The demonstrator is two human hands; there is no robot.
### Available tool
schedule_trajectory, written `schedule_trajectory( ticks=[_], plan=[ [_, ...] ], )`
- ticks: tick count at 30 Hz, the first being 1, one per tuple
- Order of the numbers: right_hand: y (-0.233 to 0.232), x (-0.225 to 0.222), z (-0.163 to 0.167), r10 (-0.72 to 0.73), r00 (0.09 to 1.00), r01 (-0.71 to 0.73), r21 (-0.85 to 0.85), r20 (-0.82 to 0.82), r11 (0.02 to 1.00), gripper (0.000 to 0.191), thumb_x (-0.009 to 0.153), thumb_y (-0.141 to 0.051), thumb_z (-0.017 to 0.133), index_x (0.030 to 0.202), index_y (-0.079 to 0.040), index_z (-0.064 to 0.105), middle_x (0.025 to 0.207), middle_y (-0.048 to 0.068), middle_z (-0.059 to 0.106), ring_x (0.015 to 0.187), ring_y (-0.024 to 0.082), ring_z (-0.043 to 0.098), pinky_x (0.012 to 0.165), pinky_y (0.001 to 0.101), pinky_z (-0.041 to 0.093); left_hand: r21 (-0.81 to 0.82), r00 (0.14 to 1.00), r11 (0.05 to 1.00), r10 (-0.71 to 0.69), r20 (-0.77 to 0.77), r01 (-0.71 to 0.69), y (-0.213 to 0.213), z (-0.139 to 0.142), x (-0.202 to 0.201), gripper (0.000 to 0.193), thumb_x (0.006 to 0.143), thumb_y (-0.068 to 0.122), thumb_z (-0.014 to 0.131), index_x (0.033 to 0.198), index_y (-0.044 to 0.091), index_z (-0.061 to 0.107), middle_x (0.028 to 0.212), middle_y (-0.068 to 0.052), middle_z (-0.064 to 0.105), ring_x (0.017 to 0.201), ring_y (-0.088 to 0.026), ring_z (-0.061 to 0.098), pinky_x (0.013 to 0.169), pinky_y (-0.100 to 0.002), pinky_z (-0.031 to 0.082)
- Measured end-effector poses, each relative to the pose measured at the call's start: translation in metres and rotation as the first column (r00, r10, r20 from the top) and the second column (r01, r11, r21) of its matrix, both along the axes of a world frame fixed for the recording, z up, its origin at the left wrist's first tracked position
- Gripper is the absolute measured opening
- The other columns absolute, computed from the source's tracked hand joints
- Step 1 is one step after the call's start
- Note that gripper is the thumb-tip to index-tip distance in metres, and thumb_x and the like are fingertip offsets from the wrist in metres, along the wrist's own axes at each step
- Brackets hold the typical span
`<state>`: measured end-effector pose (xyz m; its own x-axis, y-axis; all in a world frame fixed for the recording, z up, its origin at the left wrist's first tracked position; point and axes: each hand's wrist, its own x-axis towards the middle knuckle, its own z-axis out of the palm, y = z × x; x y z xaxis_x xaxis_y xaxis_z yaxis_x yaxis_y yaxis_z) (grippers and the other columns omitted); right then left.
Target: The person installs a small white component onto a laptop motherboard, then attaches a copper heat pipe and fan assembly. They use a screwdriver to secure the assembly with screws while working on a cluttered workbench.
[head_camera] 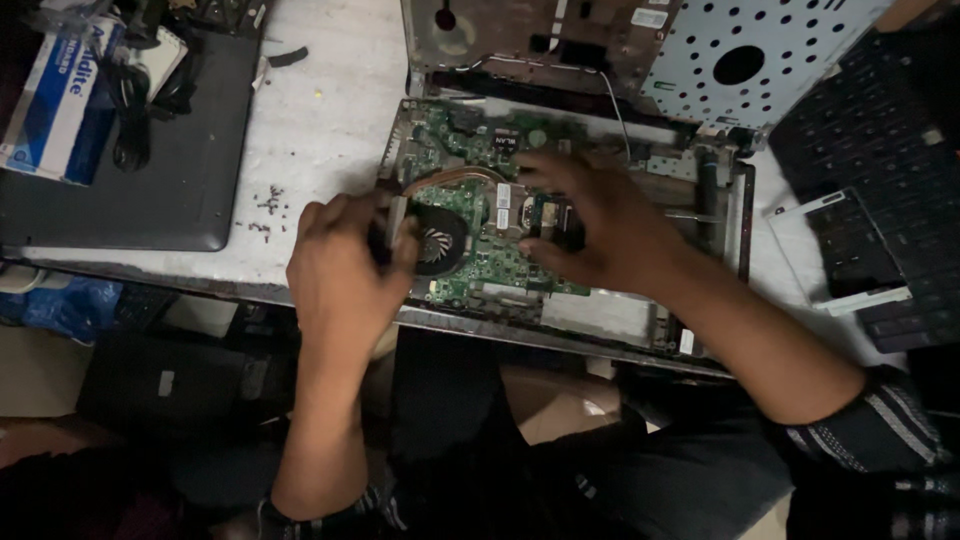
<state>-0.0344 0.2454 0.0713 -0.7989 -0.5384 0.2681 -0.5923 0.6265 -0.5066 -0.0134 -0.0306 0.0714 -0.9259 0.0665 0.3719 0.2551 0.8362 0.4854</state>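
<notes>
An opened laptop base lies on the worktable with its green motherboard (470, 200) exposed. A copper heat pipe (455, 178) curves above a round black cooling fan (437, 245). My left hand (345, 265) grips the left edge of the board beside the fan, fingers curled over a dark part there. My right hand (600, 225) rests on the middle of the board, fingers spread and pressing on a dark component. The laptop's bottom frame (700, 200) extends to the right of the board.
A closed dark laptop (150, 170) lies at the left with a blue and white box (55, 100) and black cables on it. Several small screws (268, 205) sit loose on the table. A perforated metal plate (750, 60) and a removed keyboard (880, 150) lie at the right.
</notes>
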Motion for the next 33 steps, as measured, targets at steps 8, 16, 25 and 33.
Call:
schedule_trajectory(
  ticks=[8,16,25,33],
  plan=[
    [0.0,0.0,0.001,-0.009,1.0,0.009,-0.031,-0.014,0.999,0.089,0.083,-0.027,0.086,0.153,-0.01,0.035,0.131,0.015,0.067,0.127,0.031,0.062,0.11,0.0485,0.044,0.017,0.999,1.0,0.008,-0.043,-0.007,0.006,-0.006,0.001,0.035,0.089,0.022,0.075,0.12,0.005,0.073,0.099,-0.012,0.07,0.091,-0.034,0.059,0.076,-0.046,0.05],
    [0.002,-0.002,-0.003,-0.016,1.0,0.018,-0.064,0.027,0.998,0.093,0.082,-0.025,0.087,0.154,-0.008,0.031,0.13,0.017,0.065,0.124,0.03,0.062,0.11,0.0487,0.046,0.016,0.987,1.0,-0.014,-0.161,0.017,0.007,-0.016,-0.003,0.03,0.089,0.018,0.076,0.116,0.004,0.074,0.101,-0.014,0.07,0.091,-0.036,0.056,0.08,-0.045,0.047],
    [0.003,-0.003,-0.006,0.009,1.0,-0.008,-0.075,0.005,0.997,0.09,0.085,-0.024,0.085,0.154,-0.005,0.031,0.13,0.018,0.063,0.123,0.031,0.061,0.106,0.0476,0.048,0.032,0.983,0.997,-0.069,-0.173,0.076,0.003,-0.005,-0.01,0.029,0.09,0.015,0.075,0.117,0.004,0.077,0.096,-0.013,0.07,0.087,-0.034,0.057,0.079,-0.045,0.048],
    [0.004,-0.007,-0.009,0.034,0.999,-0.035,-0.065,-0.008,0.997,0.088,0.086,-0.026,0.084,0.153,-0.005,0.031,0.13,0.019,0.062,0.123,0.033,0.06,0.107,0.048,0.048,0.118,0.983,0.992,-0.026,-0.181,0.049,0.006,-0.019,-0.014,0.022,0.094,0.014,0.071,0.114,0.006,0.078,0.096,-0.014,0.069,0.089,-0.035,0.057,0.081,-0.044,0.048]
  ],
)
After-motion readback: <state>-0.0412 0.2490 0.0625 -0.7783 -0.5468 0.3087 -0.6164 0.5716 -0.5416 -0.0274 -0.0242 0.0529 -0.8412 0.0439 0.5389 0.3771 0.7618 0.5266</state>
